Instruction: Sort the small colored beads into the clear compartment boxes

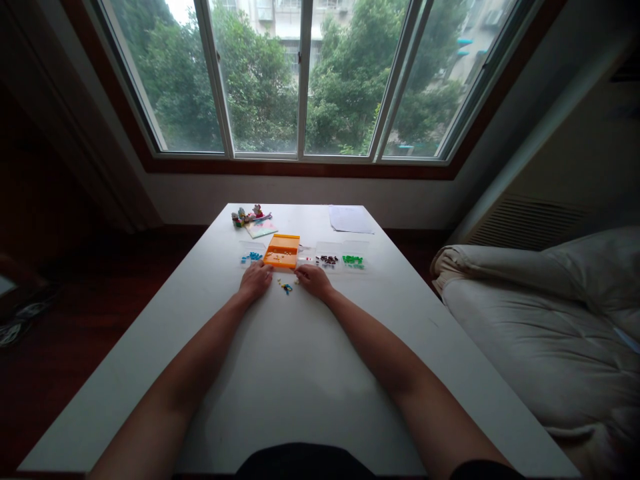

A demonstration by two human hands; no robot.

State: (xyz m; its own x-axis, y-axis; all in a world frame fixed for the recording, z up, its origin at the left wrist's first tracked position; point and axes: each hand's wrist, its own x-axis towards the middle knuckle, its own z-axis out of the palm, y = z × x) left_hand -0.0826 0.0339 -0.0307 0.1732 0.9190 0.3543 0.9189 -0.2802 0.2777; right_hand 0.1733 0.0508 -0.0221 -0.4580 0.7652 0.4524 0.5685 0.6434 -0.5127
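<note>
An orange case (283,242) lies open on the white table (300,373), with small light pieces in its near half. My left hand (257,279) rests at its near left corner, fingers bent against the edge. At the near right corner is my right hand (313,280), its fingertips pressed together; whatever they hold is too small to make out. Between the hands lies a little pile of yellow and blue pieces (287,288). Clear trays hold blue pieces (253,257) on the left, dark brown pieces (327,261) and green pieces (353,261) on the right.
Small figurines (244,216) stand at the table's back left beside a pale card (261,229). White paper sheets (350,219) lie at the back right. A cushioned sofa (520,333) is right of the table, and a window (300,80) is beyond it.
</note>
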